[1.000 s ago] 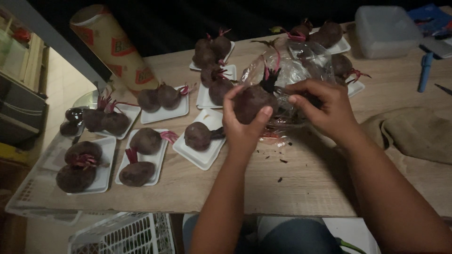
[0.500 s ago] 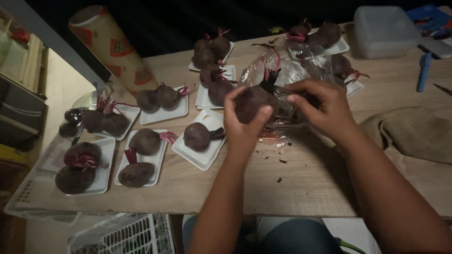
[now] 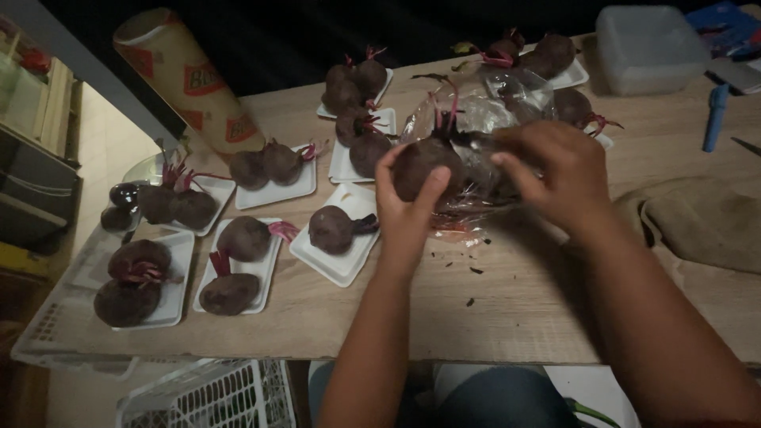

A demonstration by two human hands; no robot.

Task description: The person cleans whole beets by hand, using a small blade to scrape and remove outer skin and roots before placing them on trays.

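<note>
Head view: left hand (image 3: 406, 208) cups a dark beetroot (image 3: 424, 165), fingers and thumb clamped round it, stalks pointing up, above the wooden table (image 3: 523, 309). Right hand (image 3: 552, 176) just beside it, fingers pinched together on the clear plastic bag (image 3: 483, 111) behind the beetroot. White foam trays (image 3: 342, 265) with more beets lie to the left. Patterned roll (image 3: 182, 79) leans at the far edge.
</note>
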